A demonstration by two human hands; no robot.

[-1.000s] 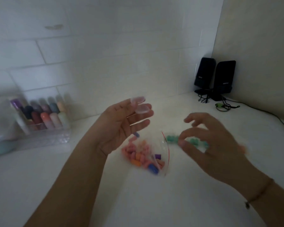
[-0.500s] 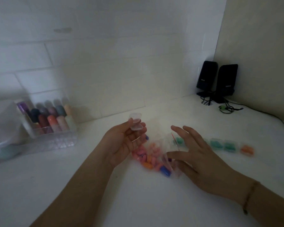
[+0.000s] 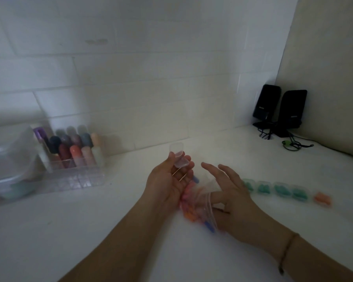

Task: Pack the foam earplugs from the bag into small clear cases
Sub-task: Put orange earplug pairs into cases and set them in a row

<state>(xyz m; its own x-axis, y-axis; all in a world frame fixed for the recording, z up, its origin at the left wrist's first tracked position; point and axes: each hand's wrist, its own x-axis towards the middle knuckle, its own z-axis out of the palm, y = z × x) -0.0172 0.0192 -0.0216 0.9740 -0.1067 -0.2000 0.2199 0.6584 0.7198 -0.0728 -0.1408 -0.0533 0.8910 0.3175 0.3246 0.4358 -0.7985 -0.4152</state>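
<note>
My left hand (image 3: 167, 180) is palm up over the white counter and holds a small clear case (image 3: 178, 157) with its lid open, pinched at the fingertips. Under and between my hands lies a clear zip bag (image 3: 200, 206) of pink, orange and blue foam earplugs. My right hand (image 3: 230, 194) rests at the bag's mouth with fingers spread; its thumb seems tucked at the bag's edge, but blur hides whether it grips. To the right stands a row of filled cases, several with green earplugs (image 3: 279, 189) and one with orange (image 3: 322, 198).
A clear organizer (image 3: 73, 176) with coloured bottles stands at the left against the tiled wall, beside a blurred plastic container (image 3: 6, 171). Two black speakers (image 3: 279, 108) with cables sit in the far right corner.
My right hand came down from mid-air to the bag's mouth. My left hand dropped lower with the open case. The view shifted, which brought the row of filled cases into sight.
</note>
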